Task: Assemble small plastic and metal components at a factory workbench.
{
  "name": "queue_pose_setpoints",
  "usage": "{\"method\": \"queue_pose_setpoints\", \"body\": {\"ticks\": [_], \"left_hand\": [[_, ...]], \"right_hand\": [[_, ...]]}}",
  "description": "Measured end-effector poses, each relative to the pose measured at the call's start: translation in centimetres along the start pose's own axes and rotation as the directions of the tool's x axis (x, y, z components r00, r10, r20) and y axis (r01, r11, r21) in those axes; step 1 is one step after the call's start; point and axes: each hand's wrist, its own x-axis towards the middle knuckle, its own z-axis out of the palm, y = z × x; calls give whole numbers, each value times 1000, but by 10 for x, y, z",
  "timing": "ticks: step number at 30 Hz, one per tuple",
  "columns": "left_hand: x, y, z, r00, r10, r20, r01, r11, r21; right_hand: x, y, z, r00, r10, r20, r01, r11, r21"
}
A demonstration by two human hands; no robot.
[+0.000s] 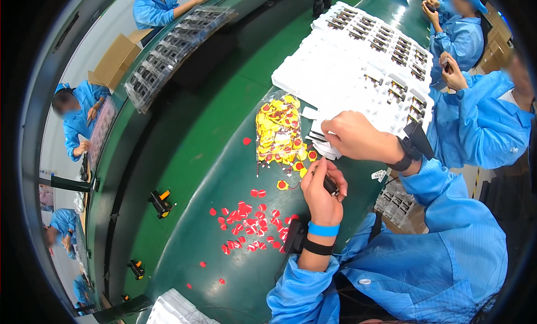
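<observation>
My left hand [323, 204] is closed round a small black part [330, 185], low over the green table. Farther right, my right hand [361, 135] has its fingers curled down at a small pile of white pieces [331, 150]; what its fingertips pinch, if anything, is hidden. Left of that pile lies a clear bag of yellow and red round pieces [278, 128], with a few loose yellow-and-red ones [283, 185] in front of it. Many red discs [246, 216] are scattered on the table left of my left hand.
White moulded trays [335, 61] fill the far right of the green table [224, 173], several pockets holding black parts. A white stack [178, 310] sits at the near edge. Co-workers in blue sit along the right [475, 123] and across the left; a green conveyor [190, 128] runs beyond.
</observation>
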Motion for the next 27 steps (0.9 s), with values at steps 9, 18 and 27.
{"method": "queue_pose_setpoints", "body": {"ticks": [9,18,27], "left_hand": [[-2,1,1,1000,1,-12,-1,1000,11],[-2,1,1,999,32,3,-32,998,53],[-1,-1,-1,1000,26,-10,-26,998,61]], "right_hand": [[13,-11,-4,995,-38,94,51,990,-135],[15,-1,3,980,76,186,-41,982,-187],[21,-1,-14,978,-11,207,64,966,-251]]}}
